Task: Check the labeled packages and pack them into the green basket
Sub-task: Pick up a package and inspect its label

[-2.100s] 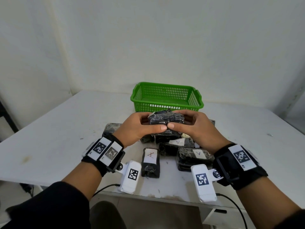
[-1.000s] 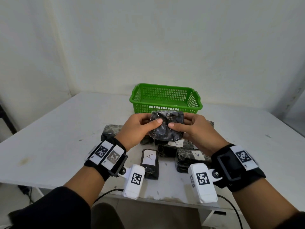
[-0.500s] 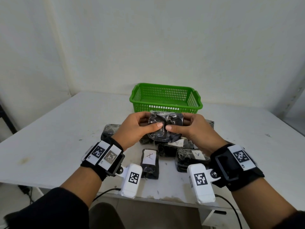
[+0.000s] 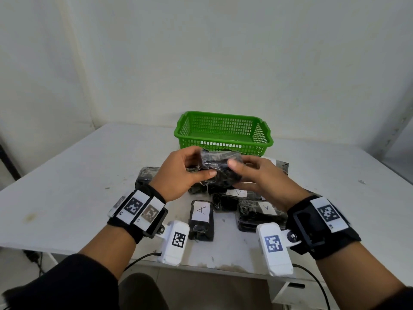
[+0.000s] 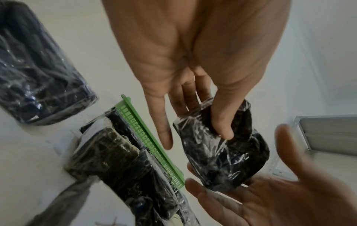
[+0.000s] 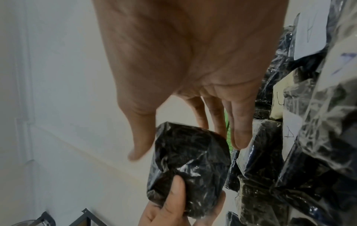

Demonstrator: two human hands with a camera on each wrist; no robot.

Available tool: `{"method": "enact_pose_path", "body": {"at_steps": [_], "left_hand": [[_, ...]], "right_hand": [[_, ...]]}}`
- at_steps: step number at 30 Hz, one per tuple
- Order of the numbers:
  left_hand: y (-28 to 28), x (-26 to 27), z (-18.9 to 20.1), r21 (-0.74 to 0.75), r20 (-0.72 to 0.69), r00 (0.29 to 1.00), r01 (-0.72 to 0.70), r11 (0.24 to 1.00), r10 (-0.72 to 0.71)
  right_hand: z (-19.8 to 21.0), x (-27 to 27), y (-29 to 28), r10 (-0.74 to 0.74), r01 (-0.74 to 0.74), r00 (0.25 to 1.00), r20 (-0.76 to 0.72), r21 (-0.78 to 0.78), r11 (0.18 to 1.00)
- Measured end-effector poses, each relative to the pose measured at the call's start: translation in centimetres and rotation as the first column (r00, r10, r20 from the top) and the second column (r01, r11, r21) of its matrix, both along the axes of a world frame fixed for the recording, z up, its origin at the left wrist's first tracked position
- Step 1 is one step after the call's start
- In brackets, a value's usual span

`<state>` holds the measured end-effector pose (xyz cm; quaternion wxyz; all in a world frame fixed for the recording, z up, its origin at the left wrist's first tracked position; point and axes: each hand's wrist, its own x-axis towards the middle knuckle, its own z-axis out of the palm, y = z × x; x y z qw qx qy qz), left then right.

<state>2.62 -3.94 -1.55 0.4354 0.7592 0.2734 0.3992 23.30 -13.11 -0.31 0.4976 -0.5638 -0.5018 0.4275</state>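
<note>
A black package wrapped in clear film [image 4: 220, 159] is held above the table, just in front of the green basket [image 4: 223, 145]. No label shows on the side facing me. My left hand [image 4: 201, 163] pinches it, thumb on the near side [image 5: 222, 130] and fingers behind. My right hand [image 4: 245, 173] lies against the package with straight fingers [image 6: 239, 134]; its thumb stands slightly off the film. I see nothing in the basket. Several similar packages lie below my hands, one with a white "A" label [image 4: 201, 218] nearest me.
More labelled packages [image 4: 261, 214] lie bunched between the basket and the front edge of the white table [image 4: 89, 175]. One dark package [image 4: 147, 175] sits at the left of the pile. The wall stands close behind the basket.
The package has been turned between my hands and tipped. My right thumb has come off its front, and that hand's fingers have straightened. The left hand keeps its hold.
</note>
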Motion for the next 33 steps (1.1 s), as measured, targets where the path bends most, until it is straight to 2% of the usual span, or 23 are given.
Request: {"method": "enact_pose_path", "body": {"at_steps": [5,10,14,20,24,26,30,33], "left_hand": [[-0.3,0.4,0.2,0.030,-0.001,1.000,0.013,0.999,-0.013],[-0.2,-0.1,0.6,-0.186,0.041,0.987,0.157,0.970,-0.152],[-0.2,0.2,0.8,-0.282,0.078,0.992,0.119,0.952,-0.100],[0.0,0.1,0.5,-0.184,0.087,0.995,0.061,0.981,-0.046],[-0.2,-0.1,0.5,-0.247,0.135,0.984,0.146,0.958,-0.115],[-0.3,-0.2,0.7,-0.254,0.114,0.979,0.192,0.948,-0.168],[-0.2,-0.3,1.0,-0.205,0.070,0.991,0.128,0.970,-0.116],[0.0,-0.6,0.9,-0.299,0.126,0.985,0.155,0.942,-0.122]], "right_hand": [[0.6,-0.7,0.2,0.035,-0.041,0.988,-0.149,-0.035,0.999],[0.8,-0.5,0.4,0.002,0.011,0.975,-0.222,0.060,0.998],[0.4,-0.5,0.4,0.000,0.020,0.974,-0.227,0.088,0.996],[0.3,-0.4,0.7,0.025,-0.012,0.985,-0.171,0.077,0.997],[0.3,-0.1,1.0,-0.020,0.031,0.996,-0.089,0.123,0.992],[0.4,0.0,0.8,-0.011,0.021,0.997,-0.082,0.125,0.992],[0.7,0.1,0.1,0.097,-0.082,0.987,-0.127,0.121,0.989],[0.7,0.4,0.3,0.095,-0.083,0.990,-0.104,0.107,0.991]]}}
